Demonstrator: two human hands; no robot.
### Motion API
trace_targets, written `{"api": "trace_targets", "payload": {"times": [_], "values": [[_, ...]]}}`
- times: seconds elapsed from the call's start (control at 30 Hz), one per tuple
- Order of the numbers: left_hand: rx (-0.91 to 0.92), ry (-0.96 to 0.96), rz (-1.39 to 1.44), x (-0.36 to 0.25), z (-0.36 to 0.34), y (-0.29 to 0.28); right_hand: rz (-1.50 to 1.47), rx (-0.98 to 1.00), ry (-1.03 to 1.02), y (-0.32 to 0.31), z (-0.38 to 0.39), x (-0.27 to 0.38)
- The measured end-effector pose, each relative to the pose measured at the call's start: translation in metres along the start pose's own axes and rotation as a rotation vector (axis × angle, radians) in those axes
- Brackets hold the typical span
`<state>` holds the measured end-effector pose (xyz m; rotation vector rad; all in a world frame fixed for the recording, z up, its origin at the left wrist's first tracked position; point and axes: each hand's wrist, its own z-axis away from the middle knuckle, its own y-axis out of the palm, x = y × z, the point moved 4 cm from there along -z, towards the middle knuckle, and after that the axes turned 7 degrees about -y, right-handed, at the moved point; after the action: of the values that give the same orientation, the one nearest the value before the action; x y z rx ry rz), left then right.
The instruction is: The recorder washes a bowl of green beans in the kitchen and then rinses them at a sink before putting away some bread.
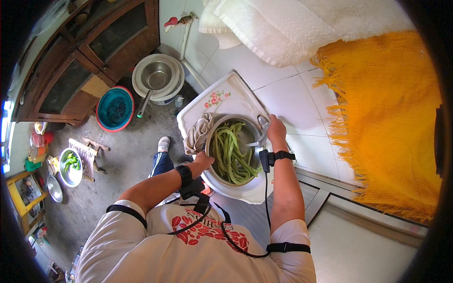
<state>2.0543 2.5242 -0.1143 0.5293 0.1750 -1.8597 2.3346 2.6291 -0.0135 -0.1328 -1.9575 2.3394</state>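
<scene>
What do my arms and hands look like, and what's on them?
The left hand and right hand are gloveless. Black bands circle both wrists; a black cable runs from the right one. Black straps cross short white sleeves.

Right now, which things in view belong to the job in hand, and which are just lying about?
Apparently in use:
metal basin, left hand at its rim
green beans inside it
faucet, by the right hand
white sink

Apparently lying about:
teal tub
bowl with green vegetables
yellow cloth
</scene>
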Motion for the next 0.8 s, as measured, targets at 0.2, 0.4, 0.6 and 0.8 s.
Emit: {"api": "trace_targets", "payload": {"times": [0.2,0.4,0.6,0.8], "values": [[0.025,-0.013,-0.015,-0.003,0.004,0.000,0.014,-0.020,-0.014,0.004,0.000,-0.003],[0.015,-0.027,-0.032,-0.007,0.007,-0.002,-0.009,0.042,0.059,0.008,0.001,0.007],[0.022,-0.025,-0.014,0.004,-0.005,-0.001,0.081,0.151,0.165,0.015,0.005,0.037],[0.048,-0.020,0.030,-0.013,0.014,-0.002,-0.238,-0.178,0.001,-0.013,0.060,0.031]]}}
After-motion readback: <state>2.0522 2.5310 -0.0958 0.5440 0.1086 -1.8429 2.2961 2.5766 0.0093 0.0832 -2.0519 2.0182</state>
